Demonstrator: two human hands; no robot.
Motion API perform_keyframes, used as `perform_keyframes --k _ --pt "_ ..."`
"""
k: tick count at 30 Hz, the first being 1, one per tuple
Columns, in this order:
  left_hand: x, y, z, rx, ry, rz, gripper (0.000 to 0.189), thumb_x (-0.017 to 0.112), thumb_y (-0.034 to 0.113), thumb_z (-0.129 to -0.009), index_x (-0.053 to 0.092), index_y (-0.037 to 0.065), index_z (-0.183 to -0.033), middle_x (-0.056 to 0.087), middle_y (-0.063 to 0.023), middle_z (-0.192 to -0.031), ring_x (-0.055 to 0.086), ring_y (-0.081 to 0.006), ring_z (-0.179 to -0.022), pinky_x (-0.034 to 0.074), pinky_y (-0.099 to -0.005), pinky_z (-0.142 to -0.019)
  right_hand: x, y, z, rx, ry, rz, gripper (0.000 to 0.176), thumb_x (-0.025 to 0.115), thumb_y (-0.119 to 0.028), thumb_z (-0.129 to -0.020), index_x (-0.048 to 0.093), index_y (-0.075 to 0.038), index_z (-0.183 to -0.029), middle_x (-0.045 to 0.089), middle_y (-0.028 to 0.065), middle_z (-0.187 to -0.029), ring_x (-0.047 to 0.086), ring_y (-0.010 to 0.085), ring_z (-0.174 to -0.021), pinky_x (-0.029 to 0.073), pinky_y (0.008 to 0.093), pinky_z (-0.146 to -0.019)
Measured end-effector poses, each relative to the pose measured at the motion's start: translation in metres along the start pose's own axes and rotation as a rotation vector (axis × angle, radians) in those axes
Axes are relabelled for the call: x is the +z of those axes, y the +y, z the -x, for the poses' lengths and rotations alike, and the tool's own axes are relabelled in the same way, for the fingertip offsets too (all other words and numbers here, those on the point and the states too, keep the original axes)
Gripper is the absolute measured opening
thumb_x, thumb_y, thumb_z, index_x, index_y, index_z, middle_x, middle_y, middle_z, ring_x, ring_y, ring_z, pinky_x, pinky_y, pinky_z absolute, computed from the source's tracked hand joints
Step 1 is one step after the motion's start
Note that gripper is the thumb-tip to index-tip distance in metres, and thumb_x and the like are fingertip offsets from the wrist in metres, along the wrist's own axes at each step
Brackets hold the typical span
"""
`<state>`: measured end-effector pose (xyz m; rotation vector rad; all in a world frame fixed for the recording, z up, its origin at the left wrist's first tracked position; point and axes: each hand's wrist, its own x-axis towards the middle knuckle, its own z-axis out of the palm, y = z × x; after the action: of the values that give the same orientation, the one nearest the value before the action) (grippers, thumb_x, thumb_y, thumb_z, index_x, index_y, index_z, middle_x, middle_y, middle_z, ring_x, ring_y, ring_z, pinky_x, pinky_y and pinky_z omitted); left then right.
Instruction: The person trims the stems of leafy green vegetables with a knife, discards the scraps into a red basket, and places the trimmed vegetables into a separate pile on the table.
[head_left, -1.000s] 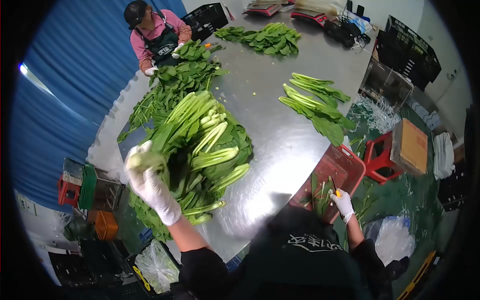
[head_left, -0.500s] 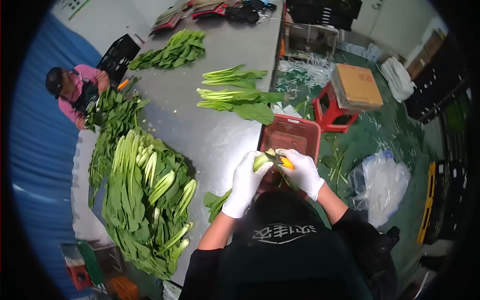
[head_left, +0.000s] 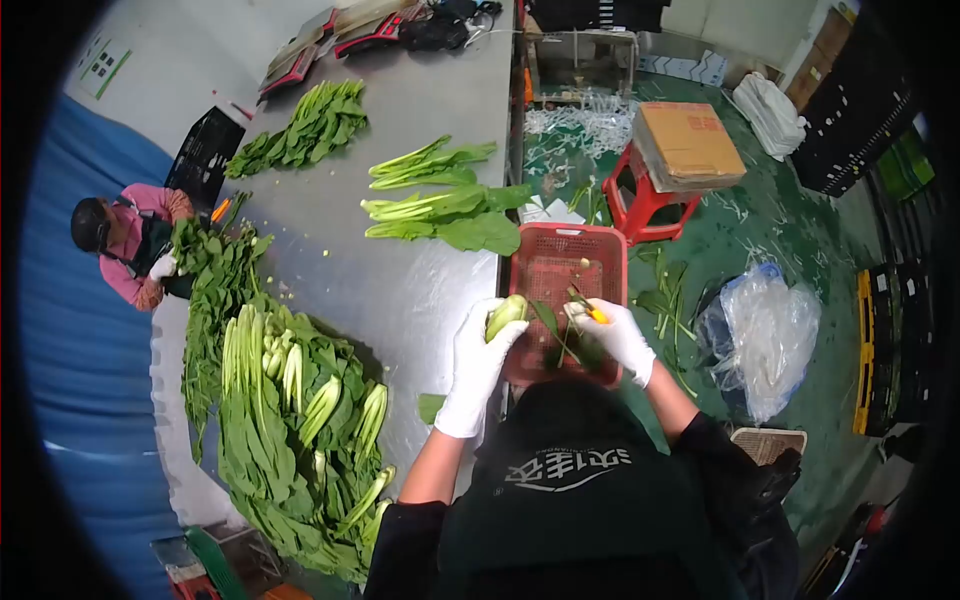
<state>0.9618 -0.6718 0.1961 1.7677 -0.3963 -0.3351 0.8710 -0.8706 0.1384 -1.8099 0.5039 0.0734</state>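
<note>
My left hand (head_left: 474, 362), in a white glove, is closed around the pale stalk end of a leafy green vegetable (head_left: 507, 314). The leaves of that vegetable are mostly hidden behind the hand and my cap. In my right hand (head_left: 622, 340), also gloved, is a small knife (head_left: 597, 315) with an orange handle, its blade pointing up and left. Both hands are over or beside a red plastic basket (head_left: 617, 255), the left one at its table side. Loose green leaf pieces (head_left: 548, 318) show between the hands above the basket.
A big heap of leafy greens (head_left: 290, 430) covers the steel table (head_left: 430, 285) to my left. Trimmed bunches (head_left: 440, 215) lie farther up. Across the table a person in pink (head_left: 125, 240) handles greens. A cardboard box (head_left: 690, 145) tops a red stool (head_left: 650, 215); a plastic bag (head_left: 765, 340) lies rightward.
My hands have moved apart: the knife has come away from the stalk end to the right. The leaf pieces now show between them. The whole view has shifted a little.
</note>
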Motion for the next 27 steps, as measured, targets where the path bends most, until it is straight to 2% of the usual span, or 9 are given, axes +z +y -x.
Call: perform_keyframes --k 3,5,7,8,10,20,24,25,27 --pt "0.008 0.02 -0.005 0.036 -0.108 -0.191 0.028 0.071 0.012 -0.078 0.058 0.002 -0.1 0.061 -0.0043 -0.092 0.055 -0.0134 -0.084 0.046 -0.0273 -0.078 0.011 -0.061 0.005 -0.061 -0.206 -0.711 0.031 0.064 -0.01 -0.081 0.061 0.001 -0.109 0.064 0.0049 -0.1 0.058 0.0097 -0.087 0.048 0.027 -0.074" --pt "0.014 0.028 0.003 -0.046 -0.05 -0.028 0.035 0.074 0.01 -0.075 0.058 0.0 -0.105 0.062 -0.007 -0.099 0.059 -0.015 -0.088 0.047 -0.0273 -0.08 0.023 -0.075 0.005 -0.418 -0.041 -0.351 0.027 0.064 -0.007 -0.081 0.06 0.002 -0.106 0.064 0.0068 -0.097 0.058 0.0101 -0.087 0.049 0.0274 -0.077" --pt "0.015 0.042 0.004 -0.122 -0.167 0.308 0.042 0.072 0.0 -0.073 0.054 -0.003 -0.11 0.061 -0.0101 -0.102 0.06 -0.0149 -0.091 0.049 -0.0279 -0.08 0.031 -0.07 0.005 -0.419 -0.18 -0.8 0.017 0.066 -0.009 -0.08 0.062 -0.001 -0.094 0.064 0.0072 -0.086 0.059 0.012 -0.081 0.048 0.0272 -0.07" --pt "0.006 0.019 0.002 -0.047 -0.192 0.268 0.042 0.068 -0.004 -0.073 0.052 -0.003 -0.112 0.06 -0.0103 -0.104 0.06 -0.016 -0.09 0.048 -0.0285 -0.081 0.023 -0.074 0.002 -0.319 -0.211 -0.39 0.024 0.067 -0.01 -0.078 0.061 0.001 -0.099 0.065 0.0086 -0.093 0.059 0.0123 -0.088 0.048 0.0288 -0.077" --pt "-0.002 0.013 -0.01 0.033 -0.482 0.164 0.052 0.066 0.0 -0.078 0.044 -0.004 -0.125 0.055 -0.013 -0.12 0.056 -0.0181 -0.104 0.047 -0.0307 -0.089 0.036 -0.054 -0.009 -0.589 -0.13 -0.393 0.028 0.072 -0.017 -0.069 0.058 0.0 -0.087 0.06 0.0063 -0.078 0.055 0.0125 -0.074 0.046 0.0284 -0.068" --pt "-0.023 0.065 -0.027 -0.206 -0.787 -0.257 0.032 0.052 0.016 -0.089 0.056 -0.003 -0.114 0.061 -0.0193 -0.105 0.06 -0.0299 -0.094 0.049 -0.0406 -0.084 0.006 -0.046 0.022 -0.531 0.034 -0.153 0.032 0.074 -0.021 -0.061 0.057 0.0 -0.078 0.056 0.0072 -0.067 0.05 0.014 -0.061 0.042 0.0313 -0.055" --pt "-0.043 0.076 -0.035 0.109 -0.568 -0.381 0.035 0.037 0.013 -0.096 0.054 -0.005 -0.121 0.057 -0.0229 -0.116 0.059 -0.0283 -0.102 0.049 -0.0407 -0.086 -0.021 -0.043 0.049 -0.398 0.149 -0.309 0.026 0.072 -0.018 -0.072 0.06 -0.001 -0.088 0.062 0.0047 -0.077 0.056 0.0127 -0.073 0.047 0.029 -0.066" --pt "-0.052 0.045 -0.043 -0.087 -0.178 0.291 0.057 0.062 0.011 -0.084 0.038 -0.003 -0.134 0.05 -0.0131 -0.126 0.05 -0.0187 -0.112 0.042 -0.0335 -0.095 -0.035 -0.041 0.055 -0.38 0.193 -0.269 0.025 0.072 -0.018 -0.075 0.062 -0.002 -0.091 0.063 0.0049 -0.081 0.059 0.0138 -0.076 0.048 0.03 -0.069" --pt "-0.077 0.077 -0.054 -0.001 0.068 0.369 0.062 0.057 0.021 -0.089 0.03 -0.002 -0.14 0.043 -0.0104 -0.132 0.043 -0.0188 -0.116 0.035 -0.0327 -0.101 -0.054 -0.041 0.061 -0.265 0.246 -0.341 0.017 0.068 -0.018 -0.079 0.065 -0.004 -0.088 0.065 0.0059 -0.082 0.06 0.0126 -0.076 0.048 0.03 -0.071"
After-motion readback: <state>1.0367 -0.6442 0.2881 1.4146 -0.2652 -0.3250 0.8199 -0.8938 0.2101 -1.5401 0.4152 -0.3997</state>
